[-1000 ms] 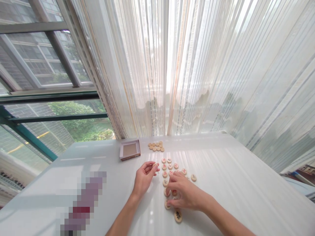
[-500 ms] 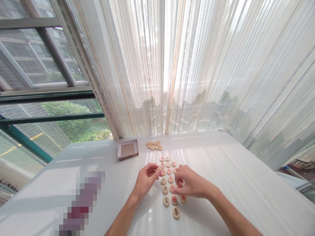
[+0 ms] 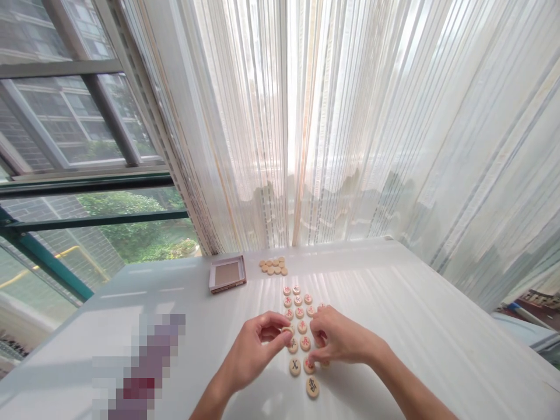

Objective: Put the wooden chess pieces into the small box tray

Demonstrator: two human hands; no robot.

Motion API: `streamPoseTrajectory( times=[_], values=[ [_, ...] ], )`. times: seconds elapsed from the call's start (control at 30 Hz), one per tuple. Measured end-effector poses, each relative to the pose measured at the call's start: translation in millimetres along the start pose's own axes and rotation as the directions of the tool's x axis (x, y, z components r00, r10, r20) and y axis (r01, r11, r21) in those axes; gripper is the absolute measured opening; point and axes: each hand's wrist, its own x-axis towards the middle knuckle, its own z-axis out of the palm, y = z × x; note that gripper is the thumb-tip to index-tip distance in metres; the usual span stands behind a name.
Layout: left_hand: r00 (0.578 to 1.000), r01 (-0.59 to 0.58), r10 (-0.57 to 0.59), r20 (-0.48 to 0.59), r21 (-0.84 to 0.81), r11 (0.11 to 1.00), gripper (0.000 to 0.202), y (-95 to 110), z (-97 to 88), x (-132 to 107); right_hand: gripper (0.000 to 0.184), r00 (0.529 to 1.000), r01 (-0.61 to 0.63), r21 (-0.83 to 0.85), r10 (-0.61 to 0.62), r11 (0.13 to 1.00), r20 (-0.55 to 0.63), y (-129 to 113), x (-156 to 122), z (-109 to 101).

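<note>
My left hand [image 3: 260, 344] pinches a round wooden Chinese chess piece [image 3: 287, 330] between thumb and fingertips, over the left column of pieces on the table. My right hand [image 3: 335, 335] curls over the right column, thumb near a red-marked piece [image 3: 308, 366]. Its fingertips hide what lies under them, so I cannot make out what they hold. Between the hands run columns of face-up pieces with red or black characters, such as a red one [image 3: 305, 343]. At the near end lie a black-marked piece [image 3: 312, 387] and one marked like an X [image 3: 294, 367].
Farther back lies a cluster of blank-looking pieces [image 3: 272, 266] beside a shallow open box [image 3: 227, 275]. A pixelated purple object [image 3: 149, 361] covers part of the white table [image 3: 210, 326] at left. Striped curtains [image 3: 306, 146] hang behind, with a window on the left.
My left hand has moved nearer along the left column, still pinching its piece. The right hand has shifted slightly nearer, its thumb now by the lower red-marked piece. The view has tilted up a little.
</note>
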Motion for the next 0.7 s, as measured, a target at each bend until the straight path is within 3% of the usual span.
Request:
streamPoseTrajectory(
  times=[0.23, 0.33, 0.5, 0.7],
  values=[
    [0.979, 0.204, -0.202, -0.033, 0.131, 0.97, 0.033, -21, 10.0, -41, 0.042, 0.993, 0.019, -0.008, -0.018, 1.0, 0.118, 1, -4, 15],
    [0.973, 0.228, -0.216, -0.077, 0.253, 0.94, 0.032, -34, 19.6, -50, 0.043, 0.993, 0.008, 0.016, -0.01, 1.0, 0.119, 4, -5, 17],
    [0.992, 0.11, -0.061, -0.115, 0.49, 0.865, 0.018, -55, 35.4, -54, 0.043, 0.997, 0.009, 0.03, -0.011, 1.0, 0.07, 4, -5, 11],
    [0.976, -0.03, 0.152, -0.154, 0.599, 0.801, 0.012, -78, 41.7, -57, 0.048, 1.0, -0.012, 0.031, 0.011, 0.999, 0.03, 2, -3, 10]
  ],
)
